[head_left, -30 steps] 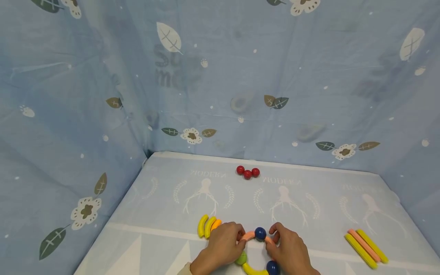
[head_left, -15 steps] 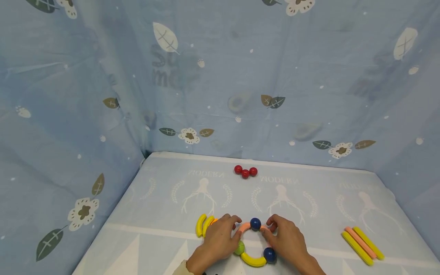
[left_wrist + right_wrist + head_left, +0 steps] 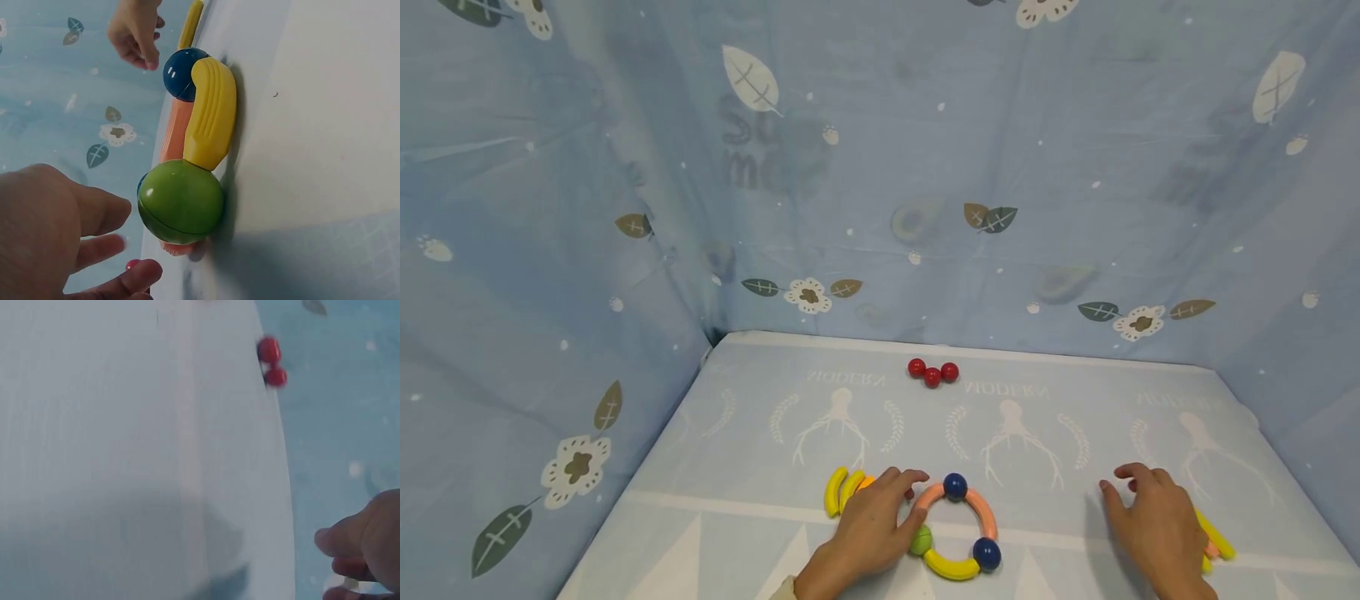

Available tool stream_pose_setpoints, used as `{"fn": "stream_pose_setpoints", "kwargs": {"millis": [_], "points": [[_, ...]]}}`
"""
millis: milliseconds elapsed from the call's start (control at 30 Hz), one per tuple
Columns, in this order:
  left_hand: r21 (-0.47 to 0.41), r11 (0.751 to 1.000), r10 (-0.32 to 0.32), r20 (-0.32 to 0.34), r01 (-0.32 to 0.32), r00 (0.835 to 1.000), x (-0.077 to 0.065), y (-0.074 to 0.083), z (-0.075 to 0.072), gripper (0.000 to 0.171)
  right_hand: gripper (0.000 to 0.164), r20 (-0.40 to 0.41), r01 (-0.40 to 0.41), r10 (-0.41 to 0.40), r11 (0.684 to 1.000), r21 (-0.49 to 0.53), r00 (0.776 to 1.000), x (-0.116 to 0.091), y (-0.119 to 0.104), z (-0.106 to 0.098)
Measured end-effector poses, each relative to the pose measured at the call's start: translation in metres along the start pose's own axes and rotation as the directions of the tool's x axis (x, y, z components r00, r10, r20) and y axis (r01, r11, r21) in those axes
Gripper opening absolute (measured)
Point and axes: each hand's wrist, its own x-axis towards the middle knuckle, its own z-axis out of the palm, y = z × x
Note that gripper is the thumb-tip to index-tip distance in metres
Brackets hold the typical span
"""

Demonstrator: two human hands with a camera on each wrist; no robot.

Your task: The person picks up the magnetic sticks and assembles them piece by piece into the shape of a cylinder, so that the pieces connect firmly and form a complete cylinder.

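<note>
A ring of toy pieces lies on the table in the head view: a green ball (image 3: 921, 540), two blue balls (image 3: 987, 553), a yellow curved rod (image 3: 952, 567) and salmon curved rods (image 3: 982, 512). My left hand (image 3: 871, 523) hovers at the ring's left side, fingers loosely bent and holding nothing. The left wrist view shows a gap between its thumb and the green ball. Far to the right, my right hand (image 3: 1159, 525) is over the straight rods, partly hiding a yellow rod (image 3: 1216, 535) and a salmon rod (image 3: 1212, 548). Nothing is in its fingers.
Three red balls (image 3: 932, 377) sit together near the table's back edge. Left of my left hand lie short yellow curved rods (image 3: 835, 492) and an orange one (image 3: 866, 482), partly covered. Patterned blue cloth (image 3: 880, 167) hangs behind and beside the table.
My right hand has left the ring and moved right to the straight rods. My left hand stays by the ring, which slid slightly away from me earlier.
</note>
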Motion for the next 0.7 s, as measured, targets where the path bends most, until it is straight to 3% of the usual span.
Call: {"fn": "stream_pose_setpoints", "kwargs": {"millis": [133, 333, 533, 700], "points": [[-0.020, 1.000, -0.018, -0.004, 0.018, 1.000, 0.009, 0.003, 0.001, 0.053, 0.044, 0.037, -0.106, 0.109, 0.992, -0.061, 0.993, 0.004, 0.026, -0.013], [-0.011, 1.000, -0.003, 0.015, 0.004, 1.000, 0.031, 0.006, 0.003, 0.053, 0.053, 0.194, -0.133, 0.165, 0.977, -0.166, 0.967, 0.000, 0.051, -0.018], [0.028, 1.000, -0.013, 0.096, 0.010, 0.995, 0.047, 0.009, 0.007, 0.049, 0.050, 0.159, -0.180, 0.206, 0.970, -0.162, 0.965, -0.008, 0.062, -0.012], [0.025, 1.000, 0.009, 0.126, -0.013, 0.992, 0.053, 0.008, 0.010, 0.040, 0.053, 0.161, -0.225, 0.253, 0.959, -0.172, 0.954, -0.011, 0.064, -0.006]]}}
